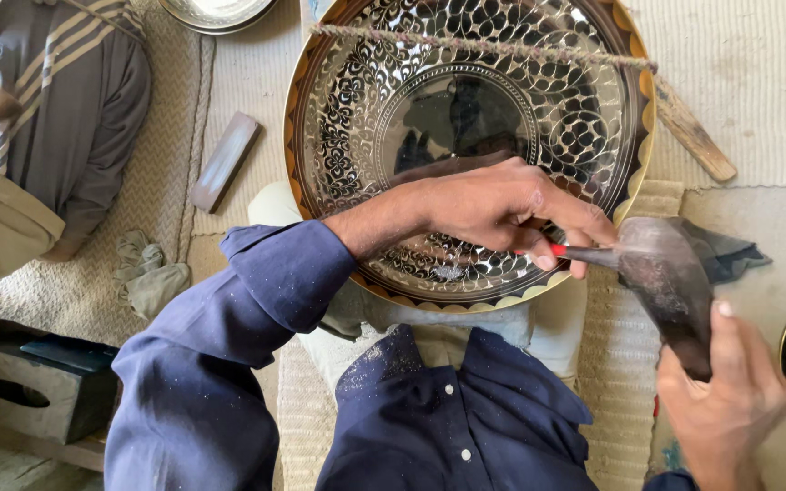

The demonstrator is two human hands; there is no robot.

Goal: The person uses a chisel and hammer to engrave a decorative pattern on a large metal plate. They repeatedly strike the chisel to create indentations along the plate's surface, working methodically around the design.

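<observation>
Tray [466, 109] on lap, pattern chased over nearly whole face; only lower rim in hand. Left hand [502, 205] pinches chisel [575, 253] at rim; right hand [730, 400] grips hammer [670, 286] at chisel end.

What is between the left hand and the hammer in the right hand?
In the head view, a thin chisel with a red band spans that stretch: the left hand pinches it over the engraved tray, and the hammer, held by the right hand, meets its end.
</observation>
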